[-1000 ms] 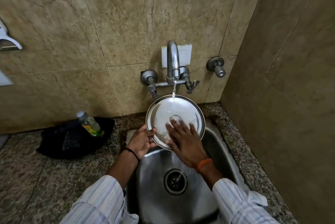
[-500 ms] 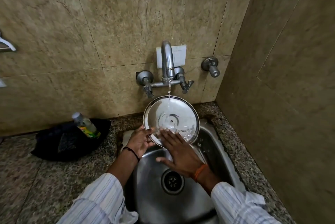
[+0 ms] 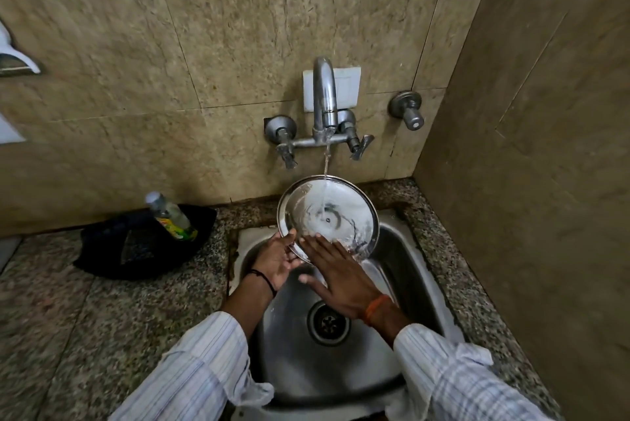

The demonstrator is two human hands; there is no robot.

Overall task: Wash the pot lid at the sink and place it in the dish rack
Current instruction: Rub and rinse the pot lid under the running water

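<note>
- The steel pot lid (image 3: 328, 216) is over the back of the sink (image 3: 402, 270), directly under the tap (image 3: 325, 103). It is round, so it has no long axis. It stands tilted, top edge leaning away toward the wall, its concave inner face turned up and toward me.
- The water stream (image 3: 326, 161) falls from the spout and strikes the lid's upper half, spreading across the face around the small centre fixing.
- My left hand (image 3: 278, 258) takes the lid at its lower left rim: thumb over the front edge, fingers curled behind. The grip is pinching the lid's rim. The wrist carries a black thread band, and the forearm rises from the lower left in a striped sleeve (image 3: 204, 362).
- My right hand (image 3: 341, 272) lies flat, palm down, fingers spread and extended, fingertips touching the lower part of the lid's wet face. It grasps nothing. An orange band sits at that wrist.
- The sink drain (image 3: 328, 321) is below the right hand.
- On the granite desk (image 3: 68, 318) to the left of the sink, a black cloth (image 3: 112, 250) lies against the wall with a plastic bottle (image 3: 172, 216) resting tilted on it, well apart from the lid.
</note>
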